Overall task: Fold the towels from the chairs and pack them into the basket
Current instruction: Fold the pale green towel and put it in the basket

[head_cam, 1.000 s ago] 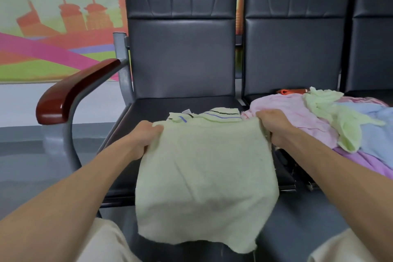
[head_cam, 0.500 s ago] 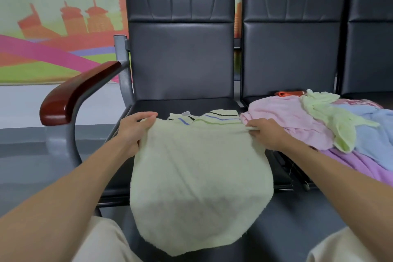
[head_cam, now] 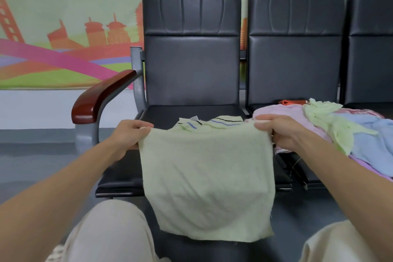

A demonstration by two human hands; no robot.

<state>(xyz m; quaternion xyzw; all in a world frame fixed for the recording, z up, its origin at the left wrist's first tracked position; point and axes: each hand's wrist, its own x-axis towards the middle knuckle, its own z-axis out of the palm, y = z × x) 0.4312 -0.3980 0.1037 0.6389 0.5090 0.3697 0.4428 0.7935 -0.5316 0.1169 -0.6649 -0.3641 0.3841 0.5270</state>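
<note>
Head view, pale green towel point(head_cam: 207, 181) hanging in front of the left black chair point(head_cam: 191, 70), left hand point(head_cam: 129, 136) pinching its upper left corner, right hand point(head_cam: 280, 130) pinching its upper right corner, heap of unfolded towels point(head_cam: 350, 134) on the right chair seat

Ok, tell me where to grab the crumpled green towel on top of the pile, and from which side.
Take the crumpled green towel by its raised, bunched far end, coming from above. It lies on top of the pink towel and the blue towel, so probably nothing pins it, and that bunch stands up enough for fingers to close round.
</note>
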